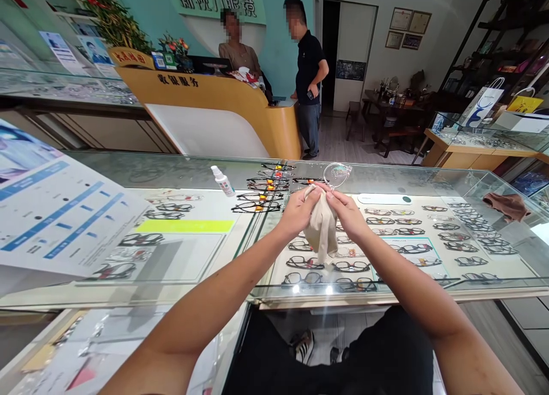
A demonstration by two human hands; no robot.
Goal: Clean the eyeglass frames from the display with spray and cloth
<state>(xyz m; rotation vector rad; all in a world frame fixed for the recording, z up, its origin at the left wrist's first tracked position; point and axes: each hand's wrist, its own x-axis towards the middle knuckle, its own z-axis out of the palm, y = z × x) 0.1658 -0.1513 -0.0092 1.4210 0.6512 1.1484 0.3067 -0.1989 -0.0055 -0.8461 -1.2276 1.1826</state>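
Note:
Both my hands meet over the glass counter, closed on a beige cloth (321, 226) that hangs down between them. My left hand (299, 210) pinches its left side and my right hand (345, 210) its right, thumbs near each other. Just beyond my fingertips shows a clear round outline (337, 176); whether it is part of a pair of glasses held in the cloth I cannot tell. To the left, several dark eyeglasses (259, 196) with orange-yellow tags lie in a column on the glass. A white spray bottle (223, 181) stands beside them.
Rows of eyeglasses (351, 266) lie inside the glass display counter (266, 296). A printed sheet (64, 212) rises at left, and a brown cloth (506, 206) lies at right. Beyond, one person (309, 69) stands by the cashier desk (206, 98); another (240, 52) is behind it.

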